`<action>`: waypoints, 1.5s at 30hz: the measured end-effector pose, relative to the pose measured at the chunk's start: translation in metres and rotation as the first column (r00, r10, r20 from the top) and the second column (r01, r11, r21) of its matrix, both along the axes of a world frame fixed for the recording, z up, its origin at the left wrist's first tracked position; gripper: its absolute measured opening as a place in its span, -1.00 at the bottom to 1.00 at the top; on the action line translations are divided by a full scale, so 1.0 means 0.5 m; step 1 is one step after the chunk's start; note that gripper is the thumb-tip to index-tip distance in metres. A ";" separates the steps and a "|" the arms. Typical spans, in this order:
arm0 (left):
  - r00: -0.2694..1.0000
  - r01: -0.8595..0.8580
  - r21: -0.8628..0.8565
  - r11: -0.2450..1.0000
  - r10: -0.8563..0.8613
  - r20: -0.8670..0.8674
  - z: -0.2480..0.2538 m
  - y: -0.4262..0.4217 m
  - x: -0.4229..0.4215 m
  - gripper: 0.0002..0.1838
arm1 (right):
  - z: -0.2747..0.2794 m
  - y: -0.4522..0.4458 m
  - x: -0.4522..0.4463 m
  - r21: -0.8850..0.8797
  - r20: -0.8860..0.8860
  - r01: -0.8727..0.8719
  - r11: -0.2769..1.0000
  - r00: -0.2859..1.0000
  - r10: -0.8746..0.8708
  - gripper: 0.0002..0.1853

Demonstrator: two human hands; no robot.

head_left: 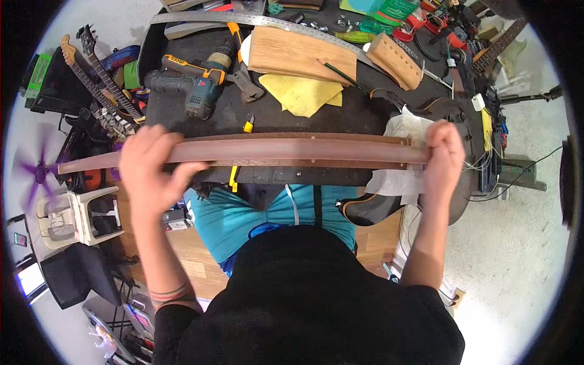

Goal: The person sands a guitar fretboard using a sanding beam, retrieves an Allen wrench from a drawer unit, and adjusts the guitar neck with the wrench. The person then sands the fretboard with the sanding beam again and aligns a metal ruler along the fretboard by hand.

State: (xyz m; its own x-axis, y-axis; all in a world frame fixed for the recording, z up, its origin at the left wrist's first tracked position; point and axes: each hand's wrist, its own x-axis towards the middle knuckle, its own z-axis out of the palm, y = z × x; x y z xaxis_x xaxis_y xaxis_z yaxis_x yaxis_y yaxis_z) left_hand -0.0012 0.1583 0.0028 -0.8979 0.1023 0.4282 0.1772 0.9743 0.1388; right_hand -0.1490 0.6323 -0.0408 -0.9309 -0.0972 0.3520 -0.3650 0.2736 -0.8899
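My left hand [149, 167] is wrapped over the left part of a long, straight, reddish-brown bar [292, 149], its thumb stretched along the lower edge. At the other end, my right hand [445, 155] is closed around the bar. Motion smears the bar, so its surface detail is lost. Directly beneath it runs a guitar neck with a dark brown fretboard [313, 137], mostly hidden, with pale dots showing along its edges. White paper [409, 125] covers part of the dark guitar body [371, 210] beside my right hand.
On the dark bench lie a cordless drill [198, 88], a yellow cloth [301, 92], a wooden block [295, 52], a pencil [340, 72], a drilled wooden piece [394, 62] and a long metal ruler [255, 21]. Guitars [100, 76] stand at left, near a purple fan [41, 173].
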 end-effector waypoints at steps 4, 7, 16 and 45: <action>1.000 0.003 -0.010 1.000 -0.003 0.006 -0.011 0.095 -0.024 -0.31 | 0.009 0.064 -0.036 -0.166 0.106 0.135 0.977 0.987 -0.118 -0.79; 1.000 -0.001 0.006 1.000 0.001 0.001 -0.012 -0.002 0.015 -0.30 | -0.005 -0.001 0.000 -0.114 0.069 0.049 0.992 0.997 -0.041 -0.78; 1.000 0.016 -0.009 1.000 -0.017 -0.012 -0.013 0.078 -0.001 -0.35 | 0.006 0.059 -0.010 -0.093 0.068 0.138 0.986 0.989 -0.132 -0.78; 0.997 0.025 -0.008 1.000 -0.026 -0.072 -0.008 0.052 -0.014 -0.35 | 0.002 0.047 0.013 -0.003 0.048 0.109 0.994 0.993 -0.109 -0.79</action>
